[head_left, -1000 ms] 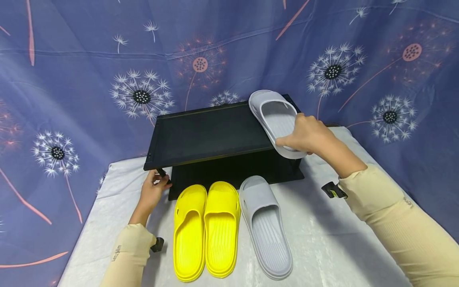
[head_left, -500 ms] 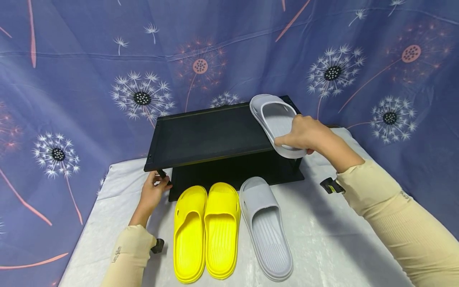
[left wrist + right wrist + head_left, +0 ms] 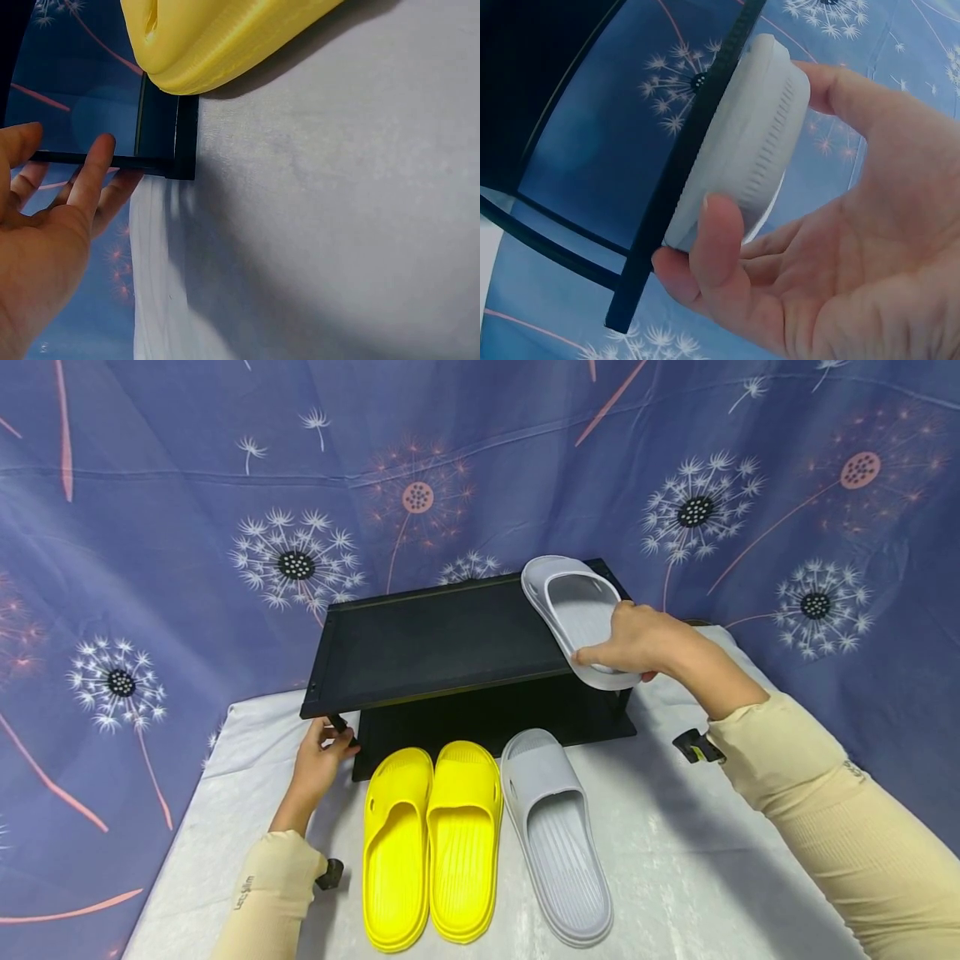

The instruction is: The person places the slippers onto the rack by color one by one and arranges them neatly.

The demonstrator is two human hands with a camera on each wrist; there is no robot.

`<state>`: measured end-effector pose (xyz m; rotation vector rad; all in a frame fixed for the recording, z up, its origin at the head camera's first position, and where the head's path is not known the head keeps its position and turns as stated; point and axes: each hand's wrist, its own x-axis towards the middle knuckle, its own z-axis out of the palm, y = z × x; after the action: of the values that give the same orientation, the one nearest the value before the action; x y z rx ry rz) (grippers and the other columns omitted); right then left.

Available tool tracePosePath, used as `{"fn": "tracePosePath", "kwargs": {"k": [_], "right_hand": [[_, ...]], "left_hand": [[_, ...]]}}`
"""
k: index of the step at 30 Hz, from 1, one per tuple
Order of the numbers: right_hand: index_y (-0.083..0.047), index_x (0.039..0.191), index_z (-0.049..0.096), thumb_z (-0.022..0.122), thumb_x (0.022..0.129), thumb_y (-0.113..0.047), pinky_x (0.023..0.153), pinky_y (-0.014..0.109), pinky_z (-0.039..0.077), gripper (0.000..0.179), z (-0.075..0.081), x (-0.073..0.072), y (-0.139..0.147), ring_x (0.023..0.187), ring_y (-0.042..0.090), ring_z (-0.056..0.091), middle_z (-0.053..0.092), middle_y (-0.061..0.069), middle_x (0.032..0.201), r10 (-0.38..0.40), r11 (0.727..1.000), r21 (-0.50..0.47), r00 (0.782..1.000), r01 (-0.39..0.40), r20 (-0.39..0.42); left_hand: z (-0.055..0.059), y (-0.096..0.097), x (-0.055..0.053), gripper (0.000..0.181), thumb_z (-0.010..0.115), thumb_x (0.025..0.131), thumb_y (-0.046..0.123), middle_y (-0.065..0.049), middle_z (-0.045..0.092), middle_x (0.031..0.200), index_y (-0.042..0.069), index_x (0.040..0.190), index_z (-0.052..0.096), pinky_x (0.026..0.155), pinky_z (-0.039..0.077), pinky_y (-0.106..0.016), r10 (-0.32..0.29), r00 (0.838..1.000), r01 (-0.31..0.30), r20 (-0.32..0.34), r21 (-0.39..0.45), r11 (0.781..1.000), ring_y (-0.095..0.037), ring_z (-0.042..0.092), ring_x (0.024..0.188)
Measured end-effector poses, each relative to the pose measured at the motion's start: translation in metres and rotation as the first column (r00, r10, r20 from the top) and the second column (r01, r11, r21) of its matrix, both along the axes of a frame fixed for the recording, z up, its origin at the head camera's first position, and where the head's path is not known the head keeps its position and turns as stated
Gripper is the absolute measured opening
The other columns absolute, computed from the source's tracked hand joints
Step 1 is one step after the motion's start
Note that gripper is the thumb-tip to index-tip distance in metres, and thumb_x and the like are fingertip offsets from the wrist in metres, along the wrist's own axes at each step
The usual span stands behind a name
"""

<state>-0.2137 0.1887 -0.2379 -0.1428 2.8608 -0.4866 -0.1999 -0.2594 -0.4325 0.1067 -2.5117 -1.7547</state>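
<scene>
On the right end of the black shoe rack (image 3: 435,643) lies a light grey slipper (image 3: 558,602), its heel reaching past the front edge of the top shelf. My right hand (image 3: 637,639) grips that heel, thumb on the near side; in the right wrist view the fingers (image 3: 720,240) curl around the heel (image 3: 742,142) against the shelf edge. At the rack's left end my left hand (image 3: 318,760) holds a thin black leg (image 3: 75,158), with fingers on both sides of it. The matching grey slipper (image 3: 562,852) lies on the white cloth in front.
A pair of yellow slippers (image 3: 431,852) lies side by side, toes toward the rack, left of the lower grey slipper. The rack's lower shelf (image 3: 465,718) sits behind their toes. A blue dandelion-print curtain (image 3: 487,468) hangs behind the white cloth (image 3: 675,860).
The grey slipper's toe on the top shelf has come down slightly since a second ago, with my right hand still holding its heel. My left hand stays on the rack leg.
</scene>
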Motion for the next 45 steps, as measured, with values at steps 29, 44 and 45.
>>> {"fn": "tracePosePath", "kwargs": {"k": [29,44,45], "right_hand": [[0.013,0.123,0.041,0.033,0.081,-0.083,0.061,0.045,0.049,0.105,0.013,0.022,0.008,0.072,0.032,0.062,0.061,0.023,0.088,-0.024,0.998,0.051,1.000,0.025,-0.016],[0.019,0.127,0.036,0.029,0.090,-0.073,0.080,0.061,0.047,0.100,0.011,0.049,0.006,0.103,0.051,0.054,0.047,0.040,0.124,0.014,0.995,0.099,0.997,-0.007,-0.080],[0.020,0.127,0.036,0.029,0.091,-0.073,0.079,0.060,0.047,0.099,0.011,0.051,0.006,0.102,0.051,0.054,0.047,0.040,0.124,0.017,0.995,0.096,0.996,-0.009,-0.084]], "left_hand": [[0.001,-0.001,0.000,0.026,0.049,0.101,0.014,-0.019,0.046,0.113,0.001,0.122,0.039,0.092,0.056,-0.038,-0.007,1.000,0.008,0.014,-0.023,1.000,-0.038,0.062,0.105],[0.001,-0.002,-0.002,0.030,0.048,0.102,0.014,-0.021,0.046,0.117,-0.001,0.126,0.038,0.092,0.056,-0.038,-0.008,1.000,0.009,0.024,-0.035,0.999,-0.033,0.063,0.104],[0.001,-0.002,-0.001,0.031,0.048,0.102,0.014,-0.021,0.046,0.117,-0.001,0.126,0.037,0.092,0.056,-0.038,-0.009,1.000,0.010,0.024,-0.033,0.999,-0.035,0.062,0.105]]}}
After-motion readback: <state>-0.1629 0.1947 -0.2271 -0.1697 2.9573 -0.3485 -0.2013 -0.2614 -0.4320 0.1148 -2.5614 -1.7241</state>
